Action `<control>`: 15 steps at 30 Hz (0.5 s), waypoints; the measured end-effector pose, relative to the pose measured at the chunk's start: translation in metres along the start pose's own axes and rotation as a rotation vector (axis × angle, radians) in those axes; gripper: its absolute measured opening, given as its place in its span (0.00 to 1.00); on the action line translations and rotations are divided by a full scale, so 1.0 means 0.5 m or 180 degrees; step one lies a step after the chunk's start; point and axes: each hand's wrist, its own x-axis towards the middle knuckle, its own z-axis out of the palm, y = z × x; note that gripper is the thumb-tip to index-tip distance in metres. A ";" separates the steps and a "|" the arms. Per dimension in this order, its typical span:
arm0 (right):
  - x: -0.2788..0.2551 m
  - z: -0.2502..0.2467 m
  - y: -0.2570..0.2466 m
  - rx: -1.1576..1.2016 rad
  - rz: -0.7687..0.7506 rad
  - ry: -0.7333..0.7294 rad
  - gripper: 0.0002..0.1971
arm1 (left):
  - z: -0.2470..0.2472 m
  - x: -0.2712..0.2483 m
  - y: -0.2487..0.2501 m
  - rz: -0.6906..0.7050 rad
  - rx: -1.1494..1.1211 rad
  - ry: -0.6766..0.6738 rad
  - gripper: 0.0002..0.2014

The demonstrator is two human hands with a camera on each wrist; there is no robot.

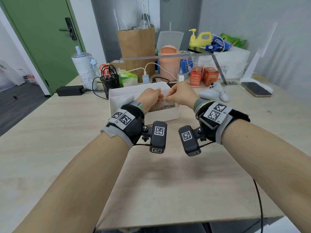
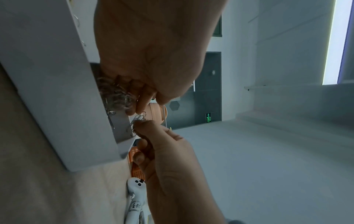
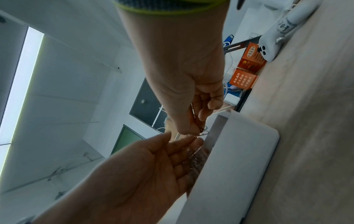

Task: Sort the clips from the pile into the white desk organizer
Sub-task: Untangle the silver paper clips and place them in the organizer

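Note:
The white desk organizer (image 1: 161, 115) stands mid-table, with a heap of silver paper clips (image 1: 168, 107) in its front compartment. Both hands hover over it, almost touching. My left hand (image 1: 155, 96) cups a tangled bunch of clips (image 2: 114, 94) in its curled fingers. My right hand (image 1: 170, 98) pinches a small cluster of linked clips (image 2: 138, 120) between thumb and forefinger, right at the left fingertips. The right wrist view shows the pinched clips (image 3: 203, 131) just above the organizer's wall (image 3: 239, 151) and the left hand's bunch (image 3: 195, 157) beside it.
Behind the organizer are a black mesh pen cup (image 1: 110, 81), charger cables, a peach bin (image 1: 169, 63) and two orange boxes (image 1: 203, 76). A white controller (image 1: 213, 93) lies to the right, a phone (image 1: 255, 89) further right. A tumbler (image 1: 84, 69) stands back left.

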 end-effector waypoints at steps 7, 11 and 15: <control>-0.008 -0.001 0.009 -0.0097 -0.0178 -0.0021 0.09 | -0.012 -0.019 0.005 0.0139 0.0397 -0.0124 0.24; -0.019 0.000 0.011 -0.0123 -0.0184 -0.0014 0.10 | -0.022 -0.040 0.011 0.0285 0.0590 -0.0070 0.22; -0.049 0.006 0.017 -0.0216 -0.0068 -0.0292 0.12 | -0.049 -0.058 0.009 0.0272 0.1461 0.0257 0.13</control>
